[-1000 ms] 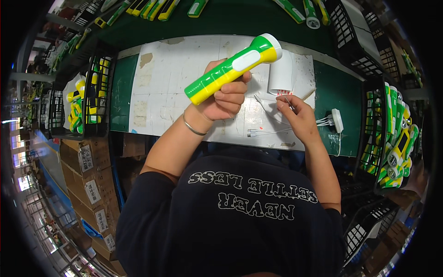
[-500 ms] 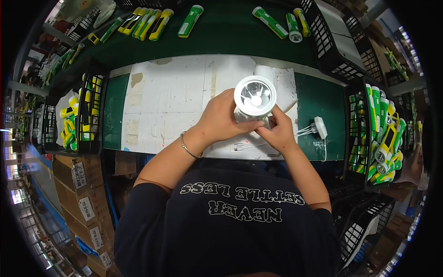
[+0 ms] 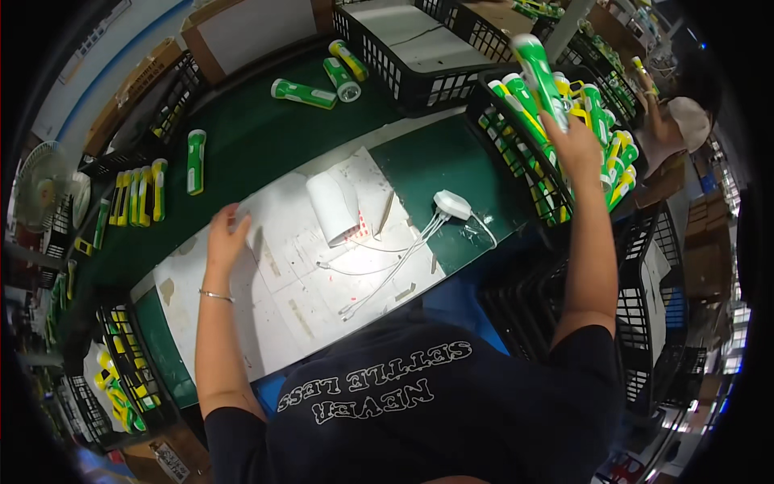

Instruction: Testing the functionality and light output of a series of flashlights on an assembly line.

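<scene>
My right hand (image 3: 576, 145) reaches out to the far right, its fingers wrapped round the lower end of a green-and-white flashlight (image 3: 536, 68). The flashlight is tilted above a black crate (image 3: 528, 173) heaped with green, white and yellow flashlights (image 3: 597, 113). Over the left part of the white work sheet (image 3: 286, 274), my left hand (image 3: 228, 234) is held with its fingers apart and nothing in it. Between the hands, a white tube-like piece (image 3: 332, 210) lies on the sheet. Beside it sit a white charger block (image 3: 451, 206) and its several thin white cables (image 3: 395, 270).
Several flashlights (image 3: 139, 194) stand in a row at the back left of the green table (image 3: 258, 145), with more (image 3: 305, 93) at the back. A black crate with a white liner (image 3: 411, 40) stands behind. Another crate of flashlights (image 3: 125, 363) is at the left. A person (image 3: 677, 129) is at the far right.
My hands have parted. The right one has moved to the crate at the right with a flashlight, the left one to the left, holding nothing. The view has turned toward the right.
</scene>
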`<action>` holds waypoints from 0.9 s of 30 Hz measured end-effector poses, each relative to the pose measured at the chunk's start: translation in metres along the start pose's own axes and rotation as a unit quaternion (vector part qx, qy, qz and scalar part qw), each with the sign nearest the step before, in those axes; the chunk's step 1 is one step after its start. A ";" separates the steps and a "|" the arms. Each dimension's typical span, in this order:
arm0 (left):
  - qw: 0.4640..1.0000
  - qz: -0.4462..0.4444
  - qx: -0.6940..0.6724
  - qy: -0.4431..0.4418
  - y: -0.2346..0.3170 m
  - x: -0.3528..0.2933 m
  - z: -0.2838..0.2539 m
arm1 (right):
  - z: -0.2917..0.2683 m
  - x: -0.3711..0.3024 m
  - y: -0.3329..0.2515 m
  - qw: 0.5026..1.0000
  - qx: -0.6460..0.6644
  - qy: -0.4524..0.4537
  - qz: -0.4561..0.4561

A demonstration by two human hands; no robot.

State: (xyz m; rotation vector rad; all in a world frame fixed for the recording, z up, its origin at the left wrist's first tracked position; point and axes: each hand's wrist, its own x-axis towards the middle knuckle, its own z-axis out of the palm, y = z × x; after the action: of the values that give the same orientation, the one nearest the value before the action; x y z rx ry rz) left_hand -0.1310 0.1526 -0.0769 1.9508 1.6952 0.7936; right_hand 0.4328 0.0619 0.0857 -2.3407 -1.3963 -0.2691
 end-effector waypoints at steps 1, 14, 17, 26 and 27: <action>0.996 0.018 0.071 0.048 -0.019 0.013 -0.001 | -0.011 0.004 0.013 0.996 -0.079 -0.014 0.035; 0.952 -0.086 0.272 0.113 -0.086 0.130 -0.007 | 0.013 0.001 0.036 0.964 -0.256 -0.046 0.052; 0.918 -0.146 0.355 0.098 -0.066 0.135 -0.002 | 0.019 0.017 0.066 0.959 -0.264 -0.066 0.082; 0.965 -0.259 -0.004 0.027 -0.130 0.149 -0.017 | 0.049 0.076 0.110 0.950 -0.292 -0.046 0.098; 0.893 -0.314 -0.320 -0.034 -0.113 0.140 -0.023 | 0.052 0.082 0.123 0.947 -0.295 -0.056 0.113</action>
State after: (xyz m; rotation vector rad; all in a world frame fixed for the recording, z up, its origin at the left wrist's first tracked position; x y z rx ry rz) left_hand -0.2174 0.3075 -0.1149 0.9005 1.5965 0.8576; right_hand 0.5779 0.0982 0.0388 -3.0150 -1.1937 -0.5572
